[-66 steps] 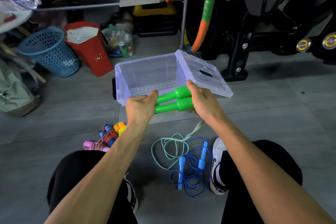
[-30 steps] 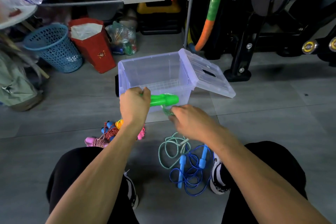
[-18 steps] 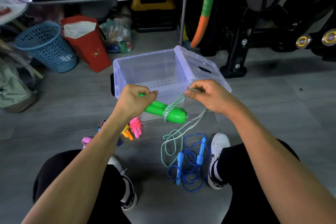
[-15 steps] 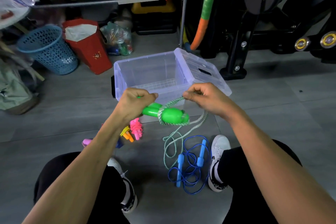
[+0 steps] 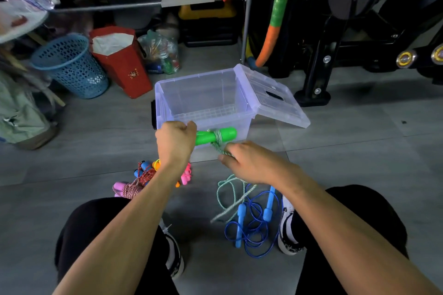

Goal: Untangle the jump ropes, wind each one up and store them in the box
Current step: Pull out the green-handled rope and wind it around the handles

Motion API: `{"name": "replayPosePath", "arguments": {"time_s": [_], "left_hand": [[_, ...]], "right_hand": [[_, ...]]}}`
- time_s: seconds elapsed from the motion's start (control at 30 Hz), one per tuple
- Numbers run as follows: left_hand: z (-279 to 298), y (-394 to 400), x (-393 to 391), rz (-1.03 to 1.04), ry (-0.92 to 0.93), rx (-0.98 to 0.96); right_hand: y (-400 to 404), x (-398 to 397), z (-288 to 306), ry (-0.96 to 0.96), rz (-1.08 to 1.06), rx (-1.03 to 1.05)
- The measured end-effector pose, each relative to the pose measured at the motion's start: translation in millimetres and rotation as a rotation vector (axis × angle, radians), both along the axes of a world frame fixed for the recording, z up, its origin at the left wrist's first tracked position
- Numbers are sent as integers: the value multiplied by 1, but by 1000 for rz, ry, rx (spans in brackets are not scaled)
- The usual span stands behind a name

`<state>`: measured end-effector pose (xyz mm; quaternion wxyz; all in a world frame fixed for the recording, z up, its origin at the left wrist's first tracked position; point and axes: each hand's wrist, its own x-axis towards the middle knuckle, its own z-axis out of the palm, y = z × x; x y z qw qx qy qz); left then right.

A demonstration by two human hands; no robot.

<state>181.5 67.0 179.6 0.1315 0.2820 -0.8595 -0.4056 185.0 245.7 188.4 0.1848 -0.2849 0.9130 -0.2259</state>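
On the grey floor [image 5: 359,163] before the clear box [image 5: 203,93], your left hand [image 5: 175,143] clamps the stiff green handles [image 5: 225,133] while your right hand [image 5: 249,163] pinches the limp, light cord [image 5: 217,143]; grip near the wraps.

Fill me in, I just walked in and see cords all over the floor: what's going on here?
A person sitting on the floor is winding a jump rope. The left hand grips the green handles, and the right hand pulls the green-white cord around them; a few turns are on, the rest trails on the floor. The clear box stands open with no rope inside. A blue rope and a colourful bundle lie on the floor.
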Motion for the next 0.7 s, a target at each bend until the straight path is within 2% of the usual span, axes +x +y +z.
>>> {"name": "replayPosePath", "arguments": {"time_s": [0.13, 0.2, 0.3, 0.37, 0.43, 0.5, 0.57, 0.63, 0.7], "left_hand": [[-4, 7, 0, -265, -84, -393], [-3, 2, -4, -395, -91, -394], [1, -7, -7, -626, -140, -296], [5, -8, -6, -698, -215, -98], [8, -7, -3, -663, -245, 252], [13, -4, -2, -536, -168, 644], [18, -2, -3, -329, -87, 912], [18, -2, -5, -165, -80, 997], [11, -2, -7, -49, -115, 986]], "right_hand": [[20, -13, 16, 3, -43, -8], [32, -22, 19, -40, -78, -82], [48, -36, 19, -51, -146, -215], [54, -43, 17, -84, -191, -309], [56, -44, 17, -130, -205, -380], [53, -41, 15, -186, -221, -427], [45, -36, 9, -233, -232, -432], [35, -31, 0, -238, -197, -350], [24, -22, -5, -236, -135, -245]]}}
